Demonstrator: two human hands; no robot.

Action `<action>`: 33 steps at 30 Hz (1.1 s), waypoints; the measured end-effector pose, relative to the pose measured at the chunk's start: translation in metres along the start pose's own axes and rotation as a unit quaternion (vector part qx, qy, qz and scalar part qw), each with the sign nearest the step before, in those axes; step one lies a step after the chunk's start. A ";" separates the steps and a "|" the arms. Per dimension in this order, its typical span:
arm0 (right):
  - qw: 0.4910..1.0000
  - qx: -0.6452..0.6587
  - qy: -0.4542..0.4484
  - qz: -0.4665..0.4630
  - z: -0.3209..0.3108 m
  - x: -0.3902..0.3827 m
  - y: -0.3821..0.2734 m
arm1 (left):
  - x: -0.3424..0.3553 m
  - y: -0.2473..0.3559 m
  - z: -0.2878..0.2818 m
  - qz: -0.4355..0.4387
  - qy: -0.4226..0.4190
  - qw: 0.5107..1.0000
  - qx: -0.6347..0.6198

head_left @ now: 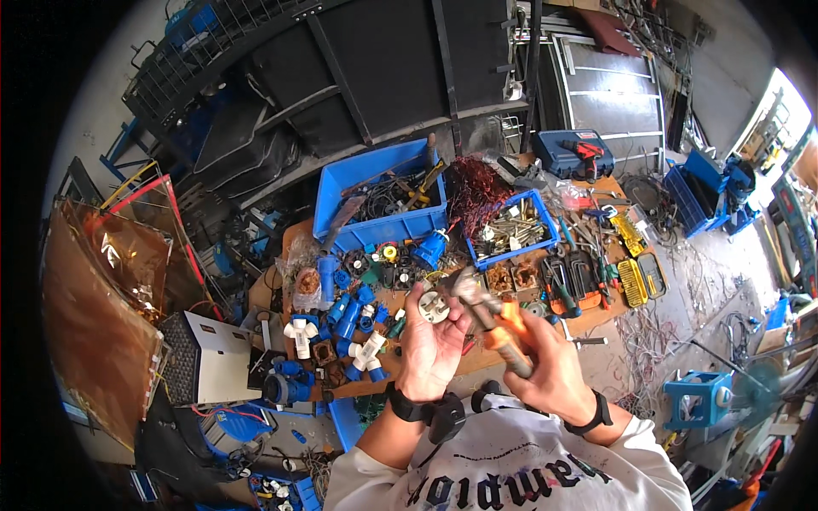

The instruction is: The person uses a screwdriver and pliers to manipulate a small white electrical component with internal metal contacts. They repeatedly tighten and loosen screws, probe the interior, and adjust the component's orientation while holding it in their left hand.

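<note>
My left hand is palm up, its fingers curled round a small round white part with dark openings in its face. My right hand grips orange-handled pliers, their metal head smeared by motion. That head is just right of the white part; I cannot tell whether the two touch. Below my hands is a wooden workbench. Blue pipe fittings and white pipe fittings lie on it to the left of my left hand.
A large blue bin of tools and cables stands at the back, beside a blue tray of metal pieces. Tangled dark red wire lies between them. Hand tools cover the right side, near a yellow bit case. A blue stool stands at right.
</note>
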State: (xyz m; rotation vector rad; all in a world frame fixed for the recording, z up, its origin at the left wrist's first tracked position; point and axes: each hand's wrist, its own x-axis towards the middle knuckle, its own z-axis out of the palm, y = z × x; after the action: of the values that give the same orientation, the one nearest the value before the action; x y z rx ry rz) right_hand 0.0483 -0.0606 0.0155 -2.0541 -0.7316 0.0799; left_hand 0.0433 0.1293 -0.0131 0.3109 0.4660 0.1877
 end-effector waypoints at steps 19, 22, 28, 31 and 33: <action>0.999 0.045 0.016 0.001 0.006 -0.012 0.016 | -0.006 0.008 0.003 -0.005 -0.010 1.000 -0.023; 0.992 0.121 0.041 0.005 0.006 -0.016 0.011 | -0.010 0.005 0.004 -0.012 -0.030 0.999 -0.026; 0.998 0.063 0.021 -0.024 0.001 -0.015 0.017 | -0.004 0.012 -0.019 -0.039 -0.128 0.990 -0.052; 0.996 0.079 0.034 -0.028 0.004 -0.012 0.007 | -0.014 0.005 0.003 0.011 -0.011 1.000 -0.003; 0.998 -0.048 -0.033 -0.019 0.002 -0.007 0.006 | -0.035 0.002 0.046 -0.011 0.100 0.995 -0.012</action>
State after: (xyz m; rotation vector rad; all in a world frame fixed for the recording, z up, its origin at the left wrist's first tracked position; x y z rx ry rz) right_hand 0.0446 -0.0645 0.0082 -2.1361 -0.8296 0.0913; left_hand 0.0343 0.1109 0.0409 0.2652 0.6646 0.2038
